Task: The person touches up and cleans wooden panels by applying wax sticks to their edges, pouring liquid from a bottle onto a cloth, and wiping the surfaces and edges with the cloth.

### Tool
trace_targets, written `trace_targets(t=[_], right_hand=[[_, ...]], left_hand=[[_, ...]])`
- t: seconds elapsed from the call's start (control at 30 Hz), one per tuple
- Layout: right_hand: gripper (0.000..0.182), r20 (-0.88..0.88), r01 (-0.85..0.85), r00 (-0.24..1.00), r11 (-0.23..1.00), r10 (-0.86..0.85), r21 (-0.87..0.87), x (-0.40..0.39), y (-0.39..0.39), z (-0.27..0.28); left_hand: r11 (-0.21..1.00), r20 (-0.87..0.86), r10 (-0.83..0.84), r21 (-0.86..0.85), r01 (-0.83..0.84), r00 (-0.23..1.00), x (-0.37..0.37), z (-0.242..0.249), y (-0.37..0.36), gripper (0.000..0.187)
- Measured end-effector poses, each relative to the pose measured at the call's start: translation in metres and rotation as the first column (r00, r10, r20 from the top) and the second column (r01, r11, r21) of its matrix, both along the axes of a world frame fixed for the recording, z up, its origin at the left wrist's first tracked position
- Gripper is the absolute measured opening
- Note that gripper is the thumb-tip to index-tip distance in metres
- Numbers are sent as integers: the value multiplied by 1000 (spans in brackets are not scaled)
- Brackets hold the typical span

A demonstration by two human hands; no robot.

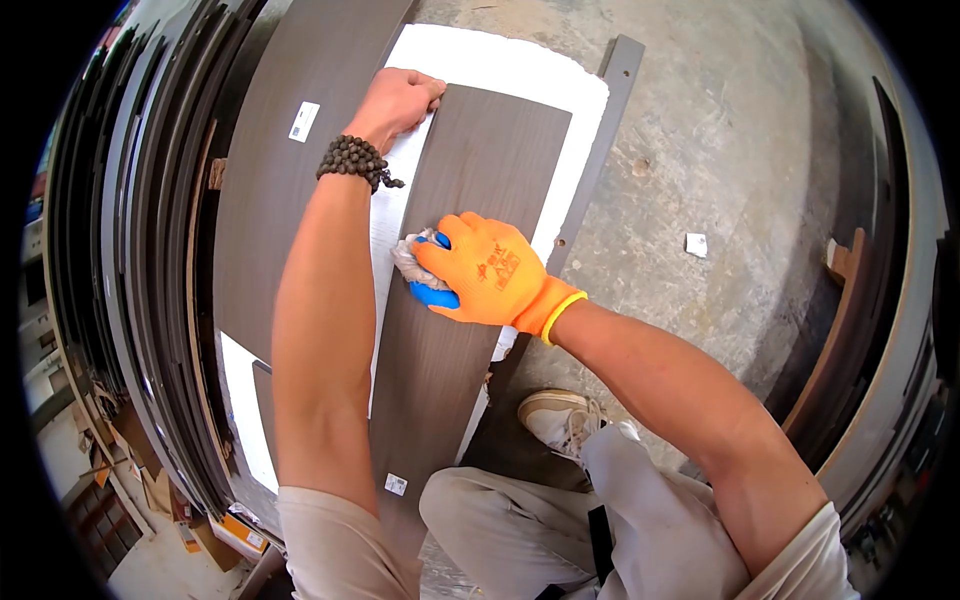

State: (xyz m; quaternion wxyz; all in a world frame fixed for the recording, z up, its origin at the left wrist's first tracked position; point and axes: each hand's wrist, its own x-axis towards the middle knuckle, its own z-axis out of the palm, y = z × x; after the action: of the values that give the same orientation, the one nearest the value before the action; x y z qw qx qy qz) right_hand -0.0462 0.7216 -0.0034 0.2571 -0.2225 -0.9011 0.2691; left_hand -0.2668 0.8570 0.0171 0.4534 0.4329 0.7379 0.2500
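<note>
My right hand (490,268), in an orange glove with blue fingertips, is closed round a crumpled greyish rag (408,262). It presses the rag on the left edge of a dark grey-brown wood-grain panel (490,150). My bare left hand (403,100), with a dark bead bracelet (352,160) at the wrist, has its fingers curled at the panel's far left corner and pinches it. Beneath the panel lies a white foam sheet (500,60). A small white label (396,484) sticks to the panel's near end.
A wider dark panel (255,240) with a label (304,121) lies at the left. Many boards stand stacked (140,250) beyond it. A grey strip with holes (610,130) runs along the foam's right. A white scrap (696,245) lies on the concrete floor (720,160). More boards (900,300) lean at right.
</note>
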Motion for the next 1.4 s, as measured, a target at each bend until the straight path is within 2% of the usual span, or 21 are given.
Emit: trace_targets(t=[0.07, 0.13, 0.27, 0.33, 0.37, 0.47, 0.53, 0.67, 0.77, 0.9, 0.97, 1.07, 1.13, 1.2, 1.27, 1.33, 1.4], right_hand=[[35, -2, -4, 1000, 1000, 4, -4, -1, 0, 0], [35, -33, 5, 999, 1000, -4, 15, -1, 0, -1], [34, -29, 5, 1000, 1000, -4, 18, -2, 0, -1], [34, -36, 21, 999, 999, -20, 34, -2, -1, -2], [34, -36, 24, 999, 999, -23, 33, -2, -1, -2], [35, -13, 7, 1000, 1000, -6, 25, -2, -1, -1], [35, 6, 0, 1000, 1000, 0, 12, -1, 0, 0], [37, 9, 2, 1000, 1000, -2, 31, -3, -2, -1], [38, -9, 12, 1000, 998, -11, 59, -3, -1, -1], [39, -10, 5, 1000, 998, -4, 65, -3, 0, -5], [40, -28, 14, 1000, 997, -12, 75, -2, -1, -6], [41, -8, -1, 1000, 1000, 1, 30, -2, -1, -3], [42, 16, -2, 1000, 1000, 2, 20, -1, -1, -2], [46, -8, -36, 999, 999, 36, -9, -1, -1, 0], [50, 14, -1, 1000, 1000, 0, 8, -2, -2, 7], [56, 3, 25, 1000, 999, -25, 20, -2, -5, 2], [58, 20, 25, 1000, 1000, -24, -18, -2, -7, -1]], left_hand=[[999, 7, 45, 23, -45, 999, 3, -7, -2, 21], [995, -132, 42, 98, -29, 990, 2, -17, -1, 21], [986, -182, 17, 165, 13, 983, -1, -21, -13, 24], [988, 130, 130, 70, -139, 983, 0, -11, -20, 26], [988, 129, 127, 69, -137, 983, 4, -7, -19, 26], [981, 92, 188, 38, -192, 978, 12, -9, -16, 26], [961, 19, 218, 173, -218, 976, 19, -16, -13, 26], [951, -62, 267, 178, -253, 962, 21, -22, -7, 28], [930, -114, 308, 243, -274, 944, 30, -24, -4, 32], [935, -23, 303, 198, -293, 953, 19, -30, -11, 29], [967, 0, 244, 69, -243, 970, 13, -23, -12, 26], [985, -96, 168, 59, -163, 981, 12, -13, -24, 23], [987, -110, 160, 41, -156, 981, 9, 1, -46, 23], [985, -150, 39, -163, -64, 988, -1, 17, -84, 22], [981, -246, -49, -195, 1, 968, -20, 13, -154, 25], [997, -313, 75, 50, -62, 947, -14, 35, -256, 24], [956, -263, 289, 121, -265, 921, 15, 83, -364, 22]])
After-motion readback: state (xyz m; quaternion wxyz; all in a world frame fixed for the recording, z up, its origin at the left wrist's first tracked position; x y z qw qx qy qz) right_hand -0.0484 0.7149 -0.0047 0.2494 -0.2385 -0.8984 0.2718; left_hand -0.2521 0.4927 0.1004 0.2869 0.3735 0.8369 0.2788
